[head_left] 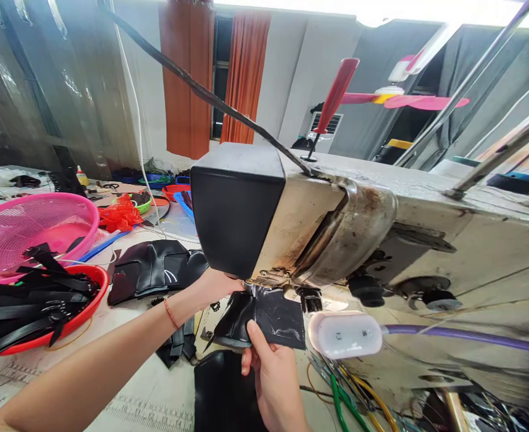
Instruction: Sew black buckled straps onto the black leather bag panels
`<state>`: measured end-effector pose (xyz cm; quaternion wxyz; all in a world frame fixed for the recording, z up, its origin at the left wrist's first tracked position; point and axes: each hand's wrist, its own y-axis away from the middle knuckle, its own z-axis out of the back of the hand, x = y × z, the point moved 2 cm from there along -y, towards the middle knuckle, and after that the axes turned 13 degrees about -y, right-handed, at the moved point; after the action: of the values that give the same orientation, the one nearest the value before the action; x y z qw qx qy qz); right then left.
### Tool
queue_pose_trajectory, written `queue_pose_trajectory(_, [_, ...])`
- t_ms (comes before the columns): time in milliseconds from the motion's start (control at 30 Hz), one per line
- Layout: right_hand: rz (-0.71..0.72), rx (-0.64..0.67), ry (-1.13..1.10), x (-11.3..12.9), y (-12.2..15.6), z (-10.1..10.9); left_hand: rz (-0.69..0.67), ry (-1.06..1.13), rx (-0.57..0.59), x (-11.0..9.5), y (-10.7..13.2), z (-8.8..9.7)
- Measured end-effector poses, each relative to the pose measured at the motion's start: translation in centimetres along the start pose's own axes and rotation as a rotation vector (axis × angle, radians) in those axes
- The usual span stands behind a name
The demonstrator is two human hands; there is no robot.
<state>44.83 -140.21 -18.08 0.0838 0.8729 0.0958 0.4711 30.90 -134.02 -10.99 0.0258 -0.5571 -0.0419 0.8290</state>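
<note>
A black leather piece [278,321] lies under the head of a sewing machine [318,234], its near edge toward me. My right hand [273,375] pinches that edge, thumb on top and fingers curled below. My left hand [219,287] reaches to the far left side of the leather, beside the needle area. Its fingers are mostly hidden behind the machine's black end cover [237,219], so their grip does not show. Another black leather panel [223,390] hangs or lies below my right hand; how it joins the first piece is unclear.
At left stand a red basket [104,285] of black strips and a pink basket [90,219]. Black leather parts [149,267] lie behind my left forearm. A lit lamp [345,335] sits right of the leather, above green-handled scissors [338,402]. A red screwdriver [336,96] stands on the machine.
</note>
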Motion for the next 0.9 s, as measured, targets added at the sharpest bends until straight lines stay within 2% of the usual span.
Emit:
queue_pose_trajectory(167, [0.015,0.012,-0.009,0.3,-0.1,-0.5,-0.15,-0.138,-0.084,1.4,-0.7,-0.1])
queue_pose_trajectory(200, [0.012,0.012,-0.005,0.3,-0.2,-0.5,-0.196,-0.203,-0.135,1.6,-0.5,0.0])
queue_pose_trajectory(267, [-0.007,0.007,0.018,0.4,-0.2,-0.3,-0.299,-0.355,-0.319,1.6,0.8,0.4])
queue_pose_trajectory(333, [-0.023,0.02,0.034,0.5,-0.1,0.0,-0.468,-0.48,-0.437,1.3,2.9,0.5])
queue_pose_trajectory(367, [-0.023,0.036,0.032,0.5,-0.1,0.1,-0.581,-0.527,-0.413,1.0,4.1,0.4])
queue_pose_trajectory(433, [-0.006,0.067,0.036,0.6,-0.1,0.4,-0.791,-0.609,-0.247,0.6,6.3,-0.2])
queue_pose_trajectory(467, [0.008,0.075,0.049,0.6,0.0,0.4,-0.852,-0.644,-0.171,0.4,7.1,-0.4])
queue_pose_trajectory(533, [0.034,0.074,0.08,0.5,0.1,0.6,-0.884,-0.705,-0.107,0.0,8.1,-0.6])
queue_pose_trajectory(667, [0.057,0.115,0.034,0.7,0.3,0.5,-0.864,-0.783,-0.093,-0.2,8.1,-0.6])
queue_pose_trajectory(800, [-0.109,0.19,-0.145,1.6,0.4,0.0,-0.834,-0.887,-0.169,0.5,7.4,-0.7])
queue_pose_trajectory(900, [-0.204,0.137,-0.272,2.4,0.2,-0.4,-0.842,-0.874,-0.227,1.3,6.9,-0.8])
